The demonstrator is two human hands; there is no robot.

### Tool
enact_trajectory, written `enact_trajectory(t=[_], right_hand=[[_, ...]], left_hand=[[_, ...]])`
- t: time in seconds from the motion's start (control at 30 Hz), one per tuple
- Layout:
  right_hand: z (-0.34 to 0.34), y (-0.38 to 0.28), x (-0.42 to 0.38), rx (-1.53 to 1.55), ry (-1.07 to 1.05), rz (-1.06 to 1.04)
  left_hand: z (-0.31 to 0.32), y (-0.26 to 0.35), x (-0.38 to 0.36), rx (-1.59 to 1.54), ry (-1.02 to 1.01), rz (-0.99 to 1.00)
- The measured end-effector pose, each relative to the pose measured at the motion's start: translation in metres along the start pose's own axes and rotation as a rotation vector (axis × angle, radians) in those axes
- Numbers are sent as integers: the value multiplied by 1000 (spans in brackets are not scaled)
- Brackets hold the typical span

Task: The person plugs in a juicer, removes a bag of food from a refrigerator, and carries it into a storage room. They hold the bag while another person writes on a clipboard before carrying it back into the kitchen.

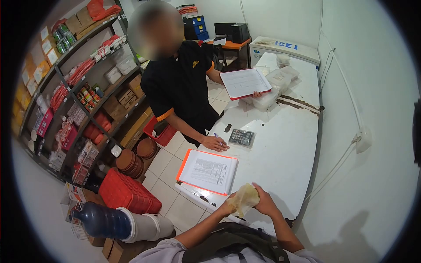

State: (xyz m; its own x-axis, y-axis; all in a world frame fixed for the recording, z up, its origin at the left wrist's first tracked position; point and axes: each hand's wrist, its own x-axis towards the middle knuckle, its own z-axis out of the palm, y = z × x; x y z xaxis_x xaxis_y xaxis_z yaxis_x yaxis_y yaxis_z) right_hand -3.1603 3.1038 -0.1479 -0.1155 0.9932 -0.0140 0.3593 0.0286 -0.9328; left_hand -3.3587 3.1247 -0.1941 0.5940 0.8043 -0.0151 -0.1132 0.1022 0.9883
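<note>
Now both hands grasp crumpled yellowish cloth (244, 199): left hand (228, 205) under, right hand (263, 200) over; keep it bunched, clear of orange-edged paper sheet (208, 172) just ahead.

Clipboard (208, 172) & calculator (241, 137) block left; counter (285, 153) free to right.

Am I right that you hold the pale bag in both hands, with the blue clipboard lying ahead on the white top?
Not quite: the head view shows the clipboard is orange, not blue. Both hands, left hand and right hand, do hold the pale bag, over the white top.
</note>
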Motion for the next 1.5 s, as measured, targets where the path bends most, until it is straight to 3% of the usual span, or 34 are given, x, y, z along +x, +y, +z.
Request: enact_trajectory(t=[0.03, 0.1, 0.23, 0.3, 0.43, 0.5, 0.63, 0.7, 0.73, 0.8, 0.9, 1.0, 1.13, 1.23, 1.3, 1.33, 1.4, 1.5], right_hand=[[0, -1, 1, 3, -1, 2], [0, 0, 5, 42, 31, -156], [13, 48, 10, 219, 28, -77], [19, 45, 11, 533, 109, -131], [14, 33, 12, 562, 99, -72], [0, 11, 11, 357, 107, -47], [0, 12, 6, 360, 57, 146], [-8, -16, 2, -77, 37, -416], [-5, -16, 1, -79, 36, -414], [1, -15, -1, -495, 11, -442], [-1, -16, -4, -536, 5, -480], [-3, -3, -3, -475, -52, -446], [-14, -3, 1, -573, -17, -458], [-17, 4, 2, -334, 5, -389], [-16, 8, 1, -69, 6, -48], [-14, 8, 1, -68, 4, -49], [-8, -9, 0, 265, 168, 106], [7, -14, 1, 443, 254, -7]], left_hand=[[4, 5, 1, 0, 1, -3], [14, 14, 9, -342, -2, -424], [37, 39, 12, -459, 31, -259], [40, 39, 13, -289, 121, -210], [26, 13, 18, -153, 138, -294], [24, 12, 20, -195, 144, -347], [31, 22, 19, -443, 238, -402], [27, 12, 20, -600, 296, -320], [25, 7, 19, -603, 295, -321], [15, -1, 17, -758, 205, -330], [6, -11, 19, -807, 151, -468], [16, 20, 14, -938, 176, -412], [14, 26, 11, -822, 152, -483], [15, 41, 10, -764, 60, -520], [12, 39, 12, -635, 23, -491], [14, 38, 11, -635, 25, -490], [25, 41, 11, -574, 174, -393], [30, 37, 11, -680, 148, -290]])
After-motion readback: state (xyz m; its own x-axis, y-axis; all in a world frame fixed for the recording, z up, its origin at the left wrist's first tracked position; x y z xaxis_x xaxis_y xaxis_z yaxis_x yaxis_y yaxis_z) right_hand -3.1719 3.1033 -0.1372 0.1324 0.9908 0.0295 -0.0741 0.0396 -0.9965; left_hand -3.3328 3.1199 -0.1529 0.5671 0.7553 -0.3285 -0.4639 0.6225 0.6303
